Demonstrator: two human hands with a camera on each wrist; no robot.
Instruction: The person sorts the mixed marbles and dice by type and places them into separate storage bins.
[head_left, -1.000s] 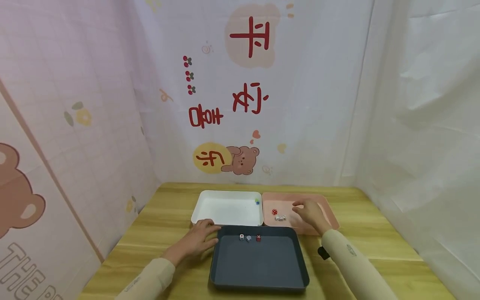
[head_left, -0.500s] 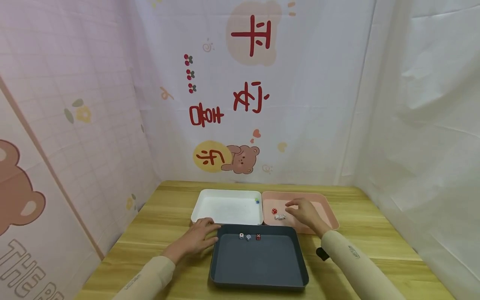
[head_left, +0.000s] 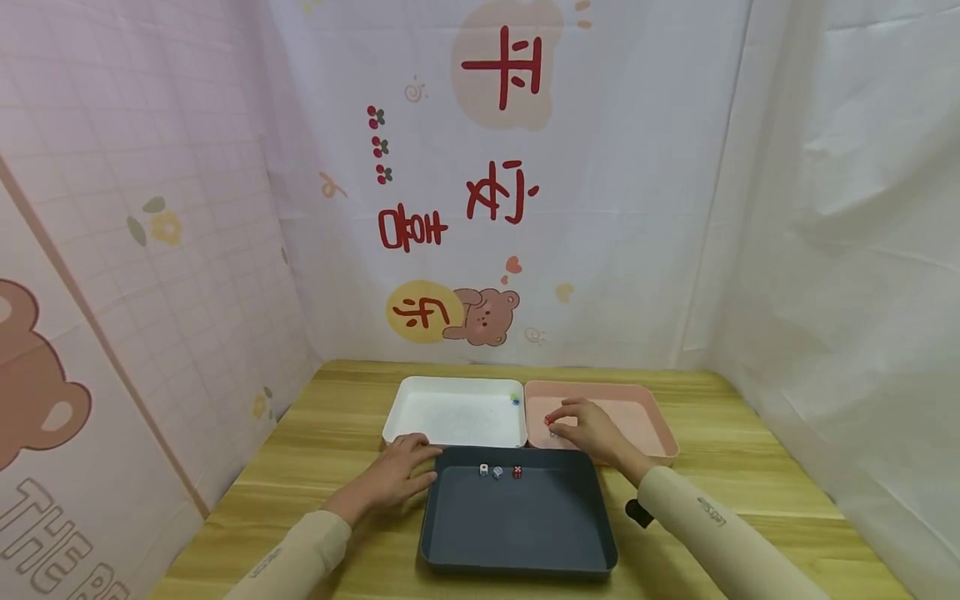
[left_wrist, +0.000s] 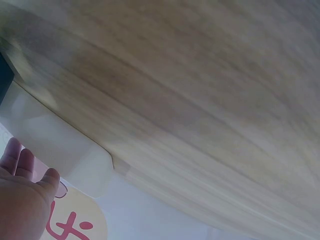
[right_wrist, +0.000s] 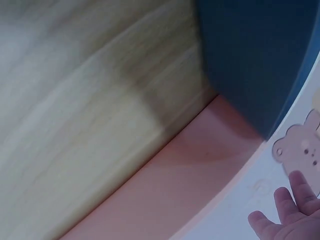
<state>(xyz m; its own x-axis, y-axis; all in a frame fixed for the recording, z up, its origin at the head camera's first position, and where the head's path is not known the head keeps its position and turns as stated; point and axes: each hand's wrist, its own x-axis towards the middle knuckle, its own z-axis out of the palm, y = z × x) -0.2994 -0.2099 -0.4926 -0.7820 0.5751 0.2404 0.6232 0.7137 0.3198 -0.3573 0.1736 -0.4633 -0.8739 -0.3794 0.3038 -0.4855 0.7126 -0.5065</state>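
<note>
A dark grey tray stands nearest, with two white dice and a red-and-white die along its far side. My left hand rests at its far left corner, fingers relaxed and holding nothing. In the pink tray behind it, my right hand has thumb and index finger pinched round a red die at the left end. White dice beside that one are mostly hidden under the hand. In the right wrist view, the other fingers spread above the pink tray's rim.
A white tray sits left of the pink one, with small green and blue pieces at its right end. The three trays stand close together on a wooden table. Printed curtains hang behind and at both sides.
My right hand has moved left and down across the pink tray to the red die, and its thumb and index finger have come together there. The left hand has stayed in place.
</note>
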